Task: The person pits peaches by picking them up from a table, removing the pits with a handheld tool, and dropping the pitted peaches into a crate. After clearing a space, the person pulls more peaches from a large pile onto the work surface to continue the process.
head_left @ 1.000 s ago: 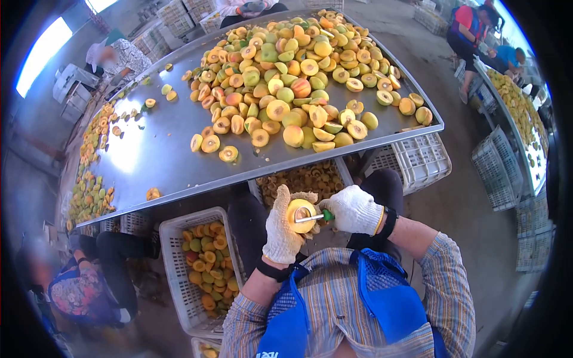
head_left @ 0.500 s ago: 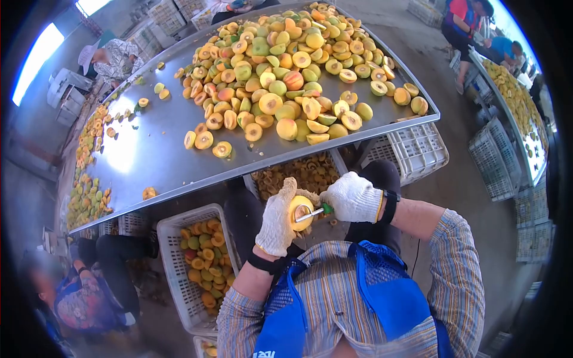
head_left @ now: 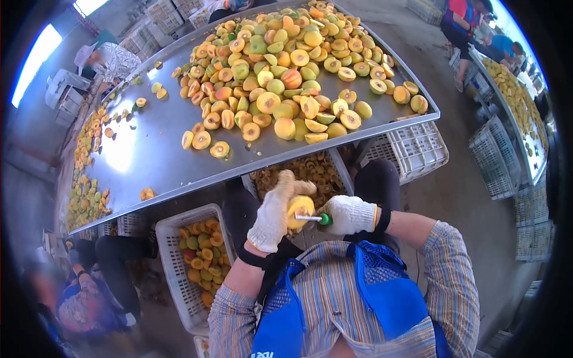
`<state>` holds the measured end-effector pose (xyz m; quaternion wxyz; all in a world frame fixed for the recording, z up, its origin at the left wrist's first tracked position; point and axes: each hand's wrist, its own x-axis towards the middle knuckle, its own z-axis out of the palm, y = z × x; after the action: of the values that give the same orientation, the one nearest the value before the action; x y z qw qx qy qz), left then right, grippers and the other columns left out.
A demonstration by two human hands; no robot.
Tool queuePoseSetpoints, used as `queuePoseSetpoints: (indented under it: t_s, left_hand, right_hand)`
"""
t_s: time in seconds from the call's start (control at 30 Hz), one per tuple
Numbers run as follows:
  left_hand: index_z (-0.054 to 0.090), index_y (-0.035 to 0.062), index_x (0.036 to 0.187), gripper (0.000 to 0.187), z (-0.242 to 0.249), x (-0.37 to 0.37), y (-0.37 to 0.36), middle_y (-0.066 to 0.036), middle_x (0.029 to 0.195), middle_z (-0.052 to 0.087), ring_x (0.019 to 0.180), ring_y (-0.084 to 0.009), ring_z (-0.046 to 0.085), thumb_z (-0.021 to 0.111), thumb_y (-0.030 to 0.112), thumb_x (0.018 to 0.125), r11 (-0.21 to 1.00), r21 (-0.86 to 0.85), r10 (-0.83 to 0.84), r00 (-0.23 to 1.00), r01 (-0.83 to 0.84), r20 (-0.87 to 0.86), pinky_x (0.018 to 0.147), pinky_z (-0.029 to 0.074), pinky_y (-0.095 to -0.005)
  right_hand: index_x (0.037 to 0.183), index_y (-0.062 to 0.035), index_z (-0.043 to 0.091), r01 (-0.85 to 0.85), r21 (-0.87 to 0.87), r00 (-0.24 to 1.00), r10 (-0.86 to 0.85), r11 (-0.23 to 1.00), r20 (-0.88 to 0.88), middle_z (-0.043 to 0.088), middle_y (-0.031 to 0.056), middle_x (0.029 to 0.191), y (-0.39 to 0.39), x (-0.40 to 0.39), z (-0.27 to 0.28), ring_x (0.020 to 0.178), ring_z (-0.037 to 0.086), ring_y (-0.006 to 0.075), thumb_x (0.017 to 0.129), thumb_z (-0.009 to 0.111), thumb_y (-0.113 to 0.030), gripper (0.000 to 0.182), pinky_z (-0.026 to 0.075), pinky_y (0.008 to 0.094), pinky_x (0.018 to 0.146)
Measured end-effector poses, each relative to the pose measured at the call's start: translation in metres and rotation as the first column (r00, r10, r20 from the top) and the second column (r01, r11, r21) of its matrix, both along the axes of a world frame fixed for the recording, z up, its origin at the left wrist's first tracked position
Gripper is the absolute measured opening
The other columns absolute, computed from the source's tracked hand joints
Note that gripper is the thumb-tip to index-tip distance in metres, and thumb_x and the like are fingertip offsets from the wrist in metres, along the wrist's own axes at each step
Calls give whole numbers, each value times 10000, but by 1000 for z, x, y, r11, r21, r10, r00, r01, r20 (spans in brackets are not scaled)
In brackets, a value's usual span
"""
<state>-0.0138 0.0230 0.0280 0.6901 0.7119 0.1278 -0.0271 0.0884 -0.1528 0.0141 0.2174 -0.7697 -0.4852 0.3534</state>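
In the head view, my left hand (head_left: 271, 218), in a white knitted glove, grips a yellow peach half (head_left: 296, 209) with its cut side turned to the right. My gloved right hand (head_left: 349, 215) is closed around the green handle of a pitting tool (head_left: 325, 219). The tool's metal end lies against the cut face of the peach. Just beyond my hands, between my knees, a crate of brown-yellow scraps (head_left: 280, 179) sits under the table edge.
A metal table (head_left: 161, 173) carries a big heap of halved peaches (head_left: 268, 83). A white crate (head_left: 164, 244) of peach halves stands at my left. Another white crate (head_left: 418, 152) is under the table's right corner. Co-workers sit left and at a second table (head_left: 528, 143) right.
The metal end of the tool has turned against the peach's cut face, and more of the green handle shows. Both hands have shifted slightly downward, with the left fingers lifted somewhat.
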Motion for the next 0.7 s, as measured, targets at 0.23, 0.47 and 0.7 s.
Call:
queuePoseSetpoints:
  t_s: [0.23,0.47,0.7]
  left_hand:
    - [660,-19,1116,795,-13,2,-19,-199,1016,683,905,-369,680,414,716,940,465,-819,495,866,-337,-75,757,587,-478]
    - [694,-53,884,836,-13,3,-10,-214,833,694,774,-364,690,378,718,953,831,-383,400,912,-403,-93,740,582,-421]
    - [623,44,611,877,-22,3,-13,-233,743,650,646,-409,635,239,754,954,579,-815,248,957,-22,150,587,539,-462]
  right_hand:
    - [858,-92,710,192,53,978,-196,980,75,666,178,725,16,-25,-16,700,680,371,863,675,-365,276,565,442,609]
    - [992,-101,701,-6,-140,966,42,990,256,709,138,829,25,-3,1,787,708,329,792,677,-225,236,571,415,702]
    - [1036,-65,726,54,177,754,76,983,-653,720,74,835,12,-29,-20,734,670,187,826,738,-186,242,546,342,695]
